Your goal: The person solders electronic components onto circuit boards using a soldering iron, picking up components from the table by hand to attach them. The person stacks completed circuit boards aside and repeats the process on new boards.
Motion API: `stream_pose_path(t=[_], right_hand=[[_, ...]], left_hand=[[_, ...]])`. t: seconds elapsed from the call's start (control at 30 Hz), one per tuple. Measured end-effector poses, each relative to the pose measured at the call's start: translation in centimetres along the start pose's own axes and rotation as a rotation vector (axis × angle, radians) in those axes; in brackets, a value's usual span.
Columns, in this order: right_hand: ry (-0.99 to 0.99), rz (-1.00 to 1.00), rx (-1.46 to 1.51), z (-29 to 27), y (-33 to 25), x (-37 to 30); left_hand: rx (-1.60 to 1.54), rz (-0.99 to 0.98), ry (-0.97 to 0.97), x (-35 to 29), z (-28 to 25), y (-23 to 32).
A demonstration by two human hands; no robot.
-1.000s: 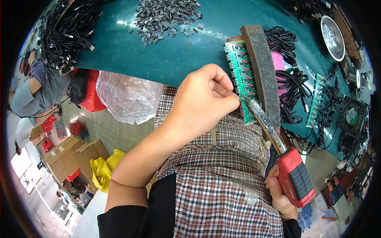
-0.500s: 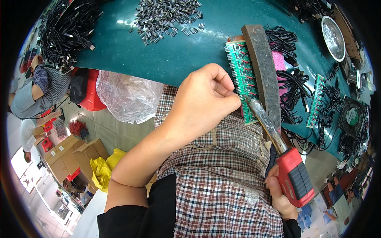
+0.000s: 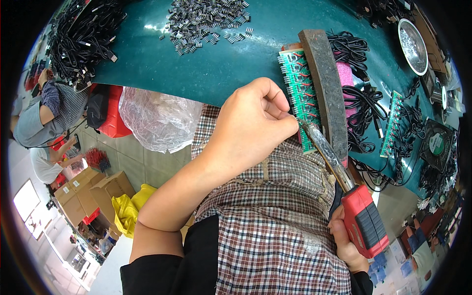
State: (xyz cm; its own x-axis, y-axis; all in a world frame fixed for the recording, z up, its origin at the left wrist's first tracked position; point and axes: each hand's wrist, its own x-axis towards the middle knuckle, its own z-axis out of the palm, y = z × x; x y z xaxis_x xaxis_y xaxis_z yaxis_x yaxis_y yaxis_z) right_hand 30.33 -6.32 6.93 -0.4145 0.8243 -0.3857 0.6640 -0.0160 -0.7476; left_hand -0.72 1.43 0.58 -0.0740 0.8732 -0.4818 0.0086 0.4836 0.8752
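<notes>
My right hand (image 3: 348, 242) grips a soldering iron (image 3: 364, 221) by its red and black handle. The iron's metal tip rests at the lower part of a green circuit board strip (image 3: 301, 93), which carries red wires and a row of pins along its left edge. My left hand (image 3: 258, 120) is closed in a pinch at the strip's left edge, close to the iron's tip. Whatever the fingertips hold is too small or hidden to make out. Against the strip's right side lies a long dark bar (image 3: 324, 88).
Small metal connectors (image 3: 206, 22) are heaped on the green table (image 3: 147, 59). Black cables (image 3: 86, 39) pile up at the left; coiled cables (image 3: 361, 108), a second board strip (image 3: 392, 123), a fan (image 3: 436, 143) and a metal bowl (image 3: 413, 46) stand right. Clear plastic (image 3: 157, 118) hangs below the table edge.
Both hands and the iron stay almost in place, with only a tiny shift at the tip. In the left background, a person in white has leaned further into view.
</notes>
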Motion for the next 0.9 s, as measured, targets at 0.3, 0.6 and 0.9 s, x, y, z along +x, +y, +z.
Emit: stream_pose_path(t=[0.3, 0.6, 0.9], right_hand=[[0.044, 0.011, -0.016, 0.12, 0.16, -0.68], [0.009, 0.020, -0.005, 0.34, 0.31, -0.56], [0.023, 0.037, -0.040, 0.09, 0.26, -0.86]], left_hand=[[0.011, 0.006, 0.003, 0.00, 0.03, 0.10], [0.006, 0.011, 0.000, -0.06, -0.02, 0.14], [0.012, 0.015, 0.009, -0.02, 0.02, -0.01]])
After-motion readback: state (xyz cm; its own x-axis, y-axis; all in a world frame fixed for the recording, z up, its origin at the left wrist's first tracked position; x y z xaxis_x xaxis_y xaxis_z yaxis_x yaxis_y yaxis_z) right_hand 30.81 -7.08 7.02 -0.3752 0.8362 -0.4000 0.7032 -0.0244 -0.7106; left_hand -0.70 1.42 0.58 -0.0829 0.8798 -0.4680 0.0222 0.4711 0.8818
